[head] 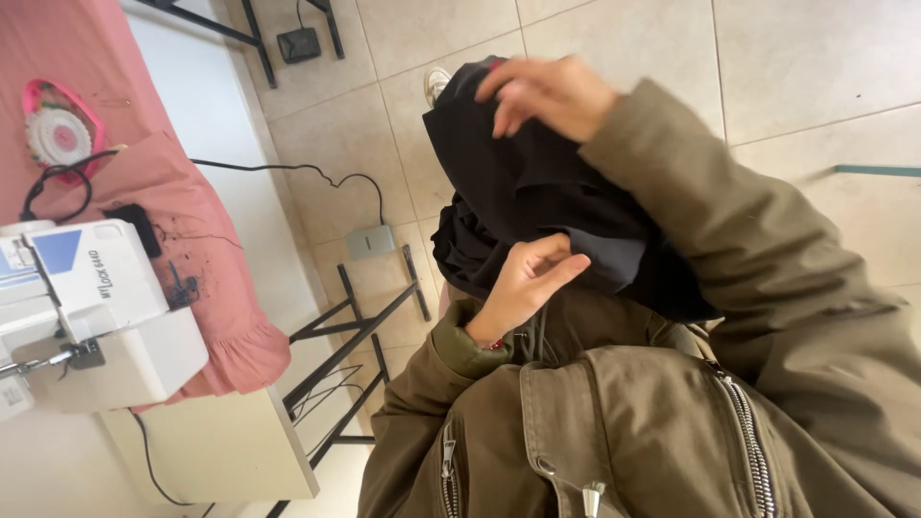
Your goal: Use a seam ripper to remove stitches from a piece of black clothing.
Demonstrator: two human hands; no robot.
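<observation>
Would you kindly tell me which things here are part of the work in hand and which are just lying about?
In hand:
- black fabric
- left hand, touching the fabric's folds
- right hand, gripping its top

Lying about:
- white overlock sewing machine
- pink cloth on the table
- pink pin wheel
- grey foot pedal on the floor

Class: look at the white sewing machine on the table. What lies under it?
Under the white sewing machine lies pink cloth, spread over the white table. How far the cloth reaches beneath the machine is covered, so that cannot be seen.

beige tiled floor point(614, 38) — white table point(221, 441)
</observation>
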